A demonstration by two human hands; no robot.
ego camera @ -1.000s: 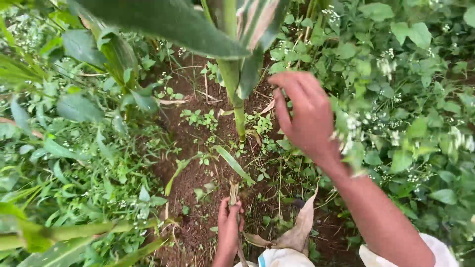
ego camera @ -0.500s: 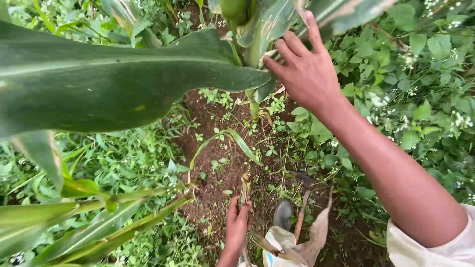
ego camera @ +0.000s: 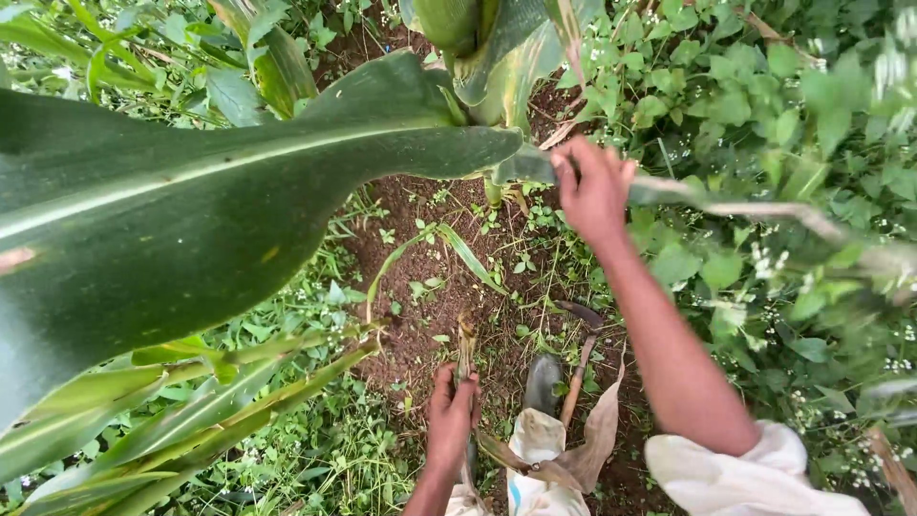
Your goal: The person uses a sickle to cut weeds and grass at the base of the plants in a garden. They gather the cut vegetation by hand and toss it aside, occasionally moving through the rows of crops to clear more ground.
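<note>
1. Right hand (ego camera: 592, 186): is being held closed around a long maize leaf (ego camera: 726, 205), at about 1 o'clock from the middle of the view.
2. Maize leaf: its long axis is being stretched from the maize stalk (ego camera: 497, 105) at 12 o'clock out toward 3 o'clock, where it is being lost in blur over the weeds (ego camera: 764, 105); the grip is being kept near the stalk end.
3. Left hand (ego camera: 451, 413): is being kept clamped on a thin, dry upright stem (ego camera: 464, 342) at about 6 o'clock, low over the soil (ego camera: 430, 239).
4. Relation of the hands: they are being held well apart, the right up at the stalk, the left down near the person's feet; the leaf is being reached by the right hand only.
5. Hoe-like tool (ego camera: 578, 358): is being left on the ground between the two arms, touched by neither hand, beside a dark shoe (ego camera: 543, 382).
6. Broad leaf (ego camera: 191, 210): is being shown close to the camera, covering the 9 o'clock side.
</note>
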